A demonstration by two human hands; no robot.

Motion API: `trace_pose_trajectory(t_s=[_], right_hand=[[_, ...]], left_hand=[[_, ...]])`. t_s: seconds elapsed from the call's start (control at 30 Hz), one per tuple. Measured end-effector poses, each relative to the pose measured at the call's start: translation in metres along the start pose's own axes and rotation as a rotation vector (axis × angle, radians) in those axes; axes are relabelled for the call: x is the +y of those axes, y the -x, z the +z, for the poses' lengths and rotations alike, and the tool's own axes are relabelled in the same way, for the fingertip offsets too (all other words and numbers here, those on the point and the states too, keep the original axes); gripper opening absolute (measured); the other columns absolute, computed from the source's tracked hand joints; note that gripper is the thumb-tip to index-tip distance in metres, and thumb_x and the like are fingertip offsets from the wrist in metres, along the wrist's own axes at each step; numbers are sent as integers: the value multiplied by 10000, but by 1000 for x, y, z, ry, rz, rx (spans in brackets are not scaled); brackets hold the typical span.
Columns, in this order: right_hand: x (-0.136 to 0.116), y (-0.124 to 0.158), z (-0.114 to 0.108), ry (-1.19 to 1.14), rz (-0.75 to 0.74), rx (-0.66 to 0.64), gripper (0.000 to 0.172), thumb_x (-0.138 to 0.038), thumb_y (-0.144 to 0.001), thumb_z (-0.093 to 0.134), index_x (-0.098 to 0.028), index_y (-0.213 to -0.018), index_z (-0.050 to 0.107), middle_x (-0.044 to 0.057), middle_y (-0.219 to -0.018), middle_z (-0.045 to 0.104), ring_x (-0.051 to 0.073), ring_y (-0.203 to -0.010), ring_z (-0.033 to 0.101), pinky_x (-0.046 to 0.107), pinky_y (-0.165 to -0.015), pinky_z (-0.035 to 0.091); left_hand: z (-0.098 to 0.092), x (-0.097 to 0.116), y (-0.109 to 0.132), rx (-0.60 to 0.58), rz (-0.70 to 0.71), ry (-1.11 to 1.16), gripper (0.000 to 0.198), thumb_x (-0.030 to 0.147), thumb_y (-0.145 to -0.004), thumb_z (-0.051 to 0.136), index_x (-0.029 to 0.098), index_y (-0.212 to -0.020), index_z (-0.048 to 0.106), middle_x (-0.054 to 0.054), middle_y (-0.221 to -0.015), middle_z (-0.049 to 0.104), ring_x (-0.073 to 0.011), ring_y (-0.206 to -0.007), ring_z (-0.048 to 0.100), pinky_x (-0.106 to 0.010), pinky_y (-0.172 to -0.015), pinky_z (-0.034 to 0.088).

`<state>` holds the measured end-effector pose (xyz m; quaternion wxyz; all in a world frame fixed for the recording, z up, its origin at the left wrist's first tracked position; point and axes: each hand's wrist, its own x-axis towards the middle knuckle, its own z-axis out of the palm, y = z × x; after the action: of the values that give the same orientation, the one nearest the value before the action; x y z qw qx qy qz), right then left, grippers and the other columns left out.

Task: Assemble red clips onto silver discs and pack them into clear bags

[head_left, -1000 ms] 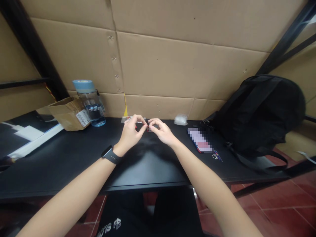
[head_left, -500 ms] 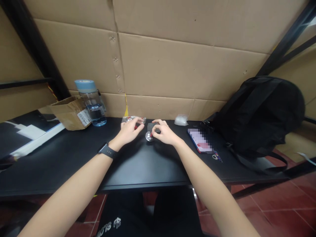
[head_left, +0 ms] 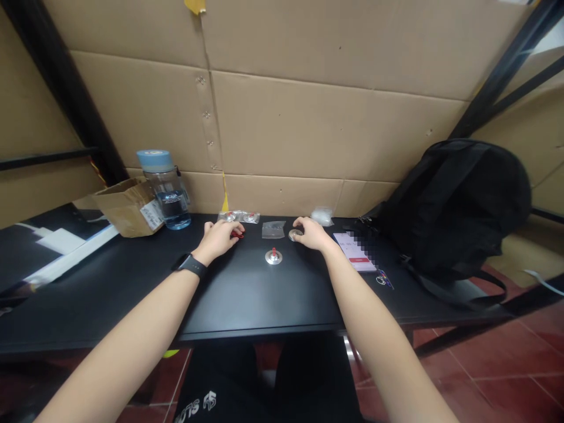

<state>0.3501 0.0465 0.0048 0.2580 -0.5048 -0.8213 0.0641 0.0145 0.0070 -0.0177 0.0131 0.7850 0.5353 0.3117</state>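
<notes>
My left hand (head_left: 219, 239) is low over the black table, its fingertips closed on small red pieces (head_left: 238, 234), partly hidden. At the right, my right hand (head_left: 312, 234) pinches the edge of a round silver metal disc (head_left: 294, 235), partly covered by the fingers. Between the hands, nearer to me, lies another shiny disc (head_left: 274, 257) with a small red piece standing at its centre. A flat clear plastic bag (head_left: 273, 230) rests behind it. Clear packets (head_left: 240, 217) holding silver discs with red parts lie beyond my left hand.
A bundle of clear plastic bags (head_left: 322, 216) lies behind my right hand. On the right are a phone (head_left: 352, 252), a keyring (head_left: 382, 281) and a black backpack (head_left: 458, 211). A water bottle (head_left: 171, 200) and cardboard box (head_left: 126, 208) stand left. Cardboard (head_left: 282, 129) walls the back.
My right hand has let go of the disc with the red piece, now on the table, and moved right to another disc. My left hand has shifted left and nearer, off the packets.
</notes>
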Motion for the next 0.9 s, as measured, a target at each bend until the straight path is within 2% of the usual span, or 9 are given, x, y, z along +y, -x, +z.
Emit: trace_pose_trajectory(t_s=[0.17,0.33,0.47,0.6,0.7,0.9], right_hand=[[16,0,7,-75,51,-63,358,-210,-760,777,-211,-1105,680,90,-1093,737,227,-973,688,340,-887,504],[22,-2,12,-115,47,-81,533,-280,-692,854,-230,-1185,657,67,-1132,726,183,-865,679,309,-812,513],[21,-3,13,-91,53,-88,500,-225,-705,833,-241,-1175,661,49,-1101,733,170,-836,669,300,-788,505],[18,-3,11,-117,72,-86,479,-219,-707,832,-236,-1156,665,42,-1081,733,161,-803,659,293,-769,502],[17,-2,9,-127,79,-85,464,-209,-701,840,-233,-1135,676,37,-1067,733,151,-795,659,280,-767,503],[16,-2,6,-154,89,-96,442,-169,-682,839,-205,-1097,691,44,-1061,733,135,-781,654,259,-762,494]], left_hand=[[6,6,2,13,-6,-59,174,260,-809,629,293,-960,710,-50,-915,804,-300,-1028,669,-471,-952,314],[9,5,2,34,13,-83,150,276,-832,641,300,-974,684,-35,-848,797,-312,-1067,633,-496,-973,249],[11,5,0,58,34,-56,171,232,-811,664,308,-964,673,-26,-785,764,-309,-1041,610,-482,-972,238],[7,21,0,61,55,-84,186,185,-836,634,304,-975,670,-38,-807,744,-288,-975,622,-485,-980,253],[1,40,2,72,46,-63,182,216,-895,618,296,-1054,655,-34,-893,767,-266,-963,656,-482,-989,307],[-6,61,1,155,60,405,202,331,-880,694,241,-1057,657,-41,-934,773,-221,-871,738,-374,-875,552]])
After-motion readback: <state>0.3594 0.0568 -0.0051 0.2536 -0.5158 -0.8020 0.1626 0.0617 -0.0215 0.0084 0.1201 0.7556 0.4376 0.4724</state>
